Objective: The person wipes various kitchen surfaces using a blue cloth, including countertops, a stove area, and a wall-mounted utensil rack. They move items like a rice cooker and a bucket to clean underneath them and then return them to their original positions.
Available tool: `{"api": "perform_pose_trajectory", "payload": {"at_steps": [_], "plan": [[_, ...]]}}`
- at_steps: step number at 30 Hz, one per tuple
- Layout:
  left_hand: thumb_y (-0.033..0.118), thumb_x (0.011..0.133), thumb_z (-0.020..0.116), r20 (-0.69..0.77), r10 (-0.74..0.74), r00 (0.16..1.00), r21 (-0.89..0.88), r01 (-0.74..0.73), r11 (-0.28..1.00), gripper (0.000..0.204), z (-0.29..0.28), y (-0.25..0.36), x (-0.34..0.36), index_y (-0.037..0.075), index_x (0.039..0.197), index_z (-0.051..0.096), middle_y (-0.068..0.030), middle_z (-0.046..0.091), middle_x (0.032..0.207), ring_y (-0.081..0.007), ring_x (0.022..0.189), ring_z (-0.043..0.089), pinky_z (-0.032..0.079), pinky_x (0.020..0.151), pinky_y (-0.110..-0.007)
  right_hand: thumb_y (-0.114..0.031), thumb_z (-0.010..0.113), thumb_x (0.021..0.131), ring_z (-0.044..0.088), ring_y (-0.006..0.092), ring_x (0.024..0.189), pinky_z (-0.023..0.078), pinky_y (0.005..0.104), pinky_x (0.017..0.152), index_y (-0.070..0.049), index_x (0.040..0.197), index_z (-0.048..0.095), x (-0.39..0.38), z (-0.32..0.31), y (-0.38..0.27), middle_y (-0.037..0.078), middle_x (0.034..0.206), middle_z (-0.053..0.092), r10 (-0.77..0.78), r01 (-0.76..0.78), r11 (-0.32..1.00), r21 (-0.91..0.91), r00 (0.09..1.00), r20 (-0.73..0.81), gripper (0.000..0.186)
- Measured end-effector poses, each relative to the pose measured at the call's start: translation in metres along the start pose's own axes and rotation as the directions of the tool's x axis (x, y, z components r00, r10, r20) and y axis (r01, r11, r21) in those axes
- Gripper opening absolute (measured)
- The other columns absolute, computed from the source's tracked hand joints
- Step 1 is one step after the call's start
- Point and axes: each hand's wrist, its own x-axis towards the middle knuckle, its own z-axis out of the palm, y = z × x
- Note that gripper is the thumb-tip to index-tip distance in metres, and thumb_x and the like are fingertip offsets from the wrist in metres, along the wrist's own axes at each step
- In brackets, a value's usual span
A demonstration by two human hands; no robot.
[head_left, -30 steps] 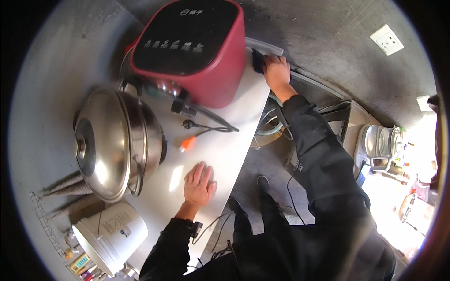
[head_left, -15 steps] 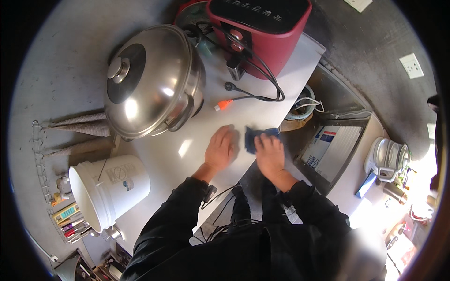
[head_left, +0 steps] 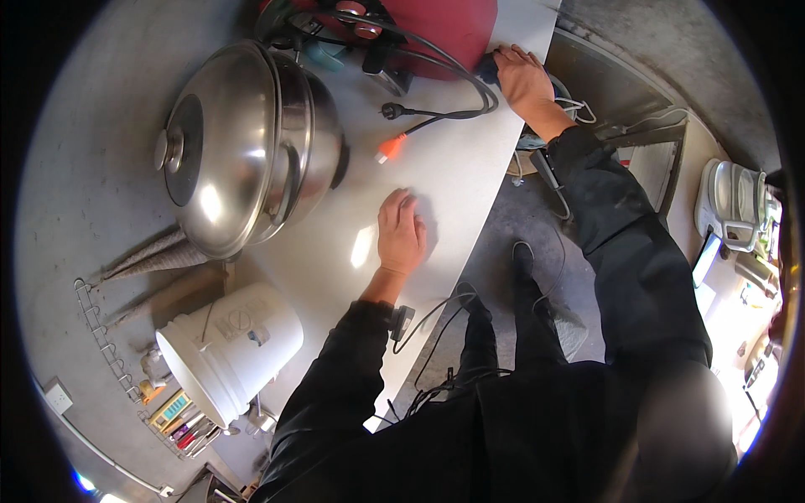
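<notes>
My right hand (head_left: 527,84) reaches to the far right edge of the white counter (head_left: 453,184), beside the red appliance (head_left: 449,33). A dark blue cloth (head_left: 488,69) shows at its fingertips, mostly hidden under the hand. My left hand (head_left: 401,235) hovers over or rests on the counter, I cannot tell which; its fingers are loosely bent and hold nothing. Between the appliance and my left hand lies a black power cord (head_left: 470,105) with a black plug (head_left: 392,111) and an orange connector (head_left: 390,149).
A large lidded steel pot (head_left: 243,151) stands at the left of the counter. Nearer to me is a white bucket (head_left: 243,339). Below the counter's right edge are a container with white cords (head_left: 574,105) and the grey floor (head_left: 495,226). A wire rack (head_left: 105,339) hangs at far left.
My right hand has slid the blue cloth away from me along the counter's right edge, up to the red appliance. My left hand stays over the counter, and the whole view has shifted.
</notes>
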Motion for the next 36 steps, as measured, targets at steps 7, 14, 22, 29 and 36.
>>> {"api": "perform_pose_trajectory", "payload": {"at_steps": [7,14,22,29,36], "plan": [[-0.002,0.091,0.061,-0.055,-0.043,0.998,-0.082,0.038,0.996,0.039,0.0,0.0,-0.002,0.0,0.13,0.062,-0.0202,0.058,0.145,-0.0434,0.133,0.057,0.048,0.114,-0.051,-0.016,0.062,0.099,0.06,0.0357,0.142,0.045,0.0472,0.121,-0.002,0.144,0.067,-0.047,0.012,-0.026,0.015,0.154,0.064,-0.025,0.027,0.999,0.047,0.998,-0.05,0.048],[-0.008,0.092,0.058,-0.188,-0.087,0.978,-0.296,0.028,0.955,0.038,-0.012,0.002,-0.018,0.001,0.129,0.063,-0.0247,0.061,0.137,-0.0466,0.128,0.06,0.053,0.109,-0.049,-0.012,0.068,0.092,0.056,0.0387,0.146,0.04,0.0547,0.125,0.003,0.135,0.07,-0.195,-0.031,-0.152,0.018,0.149,0.065,-0.125,0.147,0.975,0.167,0.983,-0.13,0.046],[-0.002,0.098,0.06,-0.108,-0.194,0.975,-0.23,0.165,0.959,0.035,-0.111,-0.005,-0.141,0.0,0.133,0.064,-0.0252,0.061,0.137,-0.0465,0.129,0.059,0.05,0.112,-0.052,-0.014,0.067,0.086,0.061,0.0326,0.134,0.048,0.043,0.112,0.0,0.113,0.075,-0.332,-0.091,-0.307,0.016,0.13,0.069,-0.565,0.445,0.746,0.495,0.816,0.119,0.031],[0.013,0.106,0.063,0.085,-0.435,0.897,-0.059,0.44,0.896,0.045,-0.133,-0.019,-0.234,-0.002,0.148,0.058,-0.0284,0.054,0.155,-0.0485,0.143,0.052,0.043,0.122,-0.052,-0.011,0.061,0.096,0.063,0.0384,0.125,0.048,0.0505,0.113,0.0,0.117,0.067,-0.245,-0.06,-0.277,0.019,0.129,0.065,-0.394,0.351,0.85,0.393,0.918,0.033,0.025],[0.026,0.104,0.068,0.253,-0.392,0.885,0.127,0.371,0.92,0.073,-0.119,-0.027,-0.285,-0.004,0.165,0.04,-0.0279,0.036,0.173,-0.0482,0.159,0.036,0.03,0.13,-0.06,-0.024,0.069,0.098,0.068,0.0348,0.119,0.054,0.044,0.103,0.0,0.129,0.068,-0.064,0.027,-0.162,0.022,0.132,0.07,-0.254,0.248,0.959,-0.134,0.967,-0.029,0.039]]}}
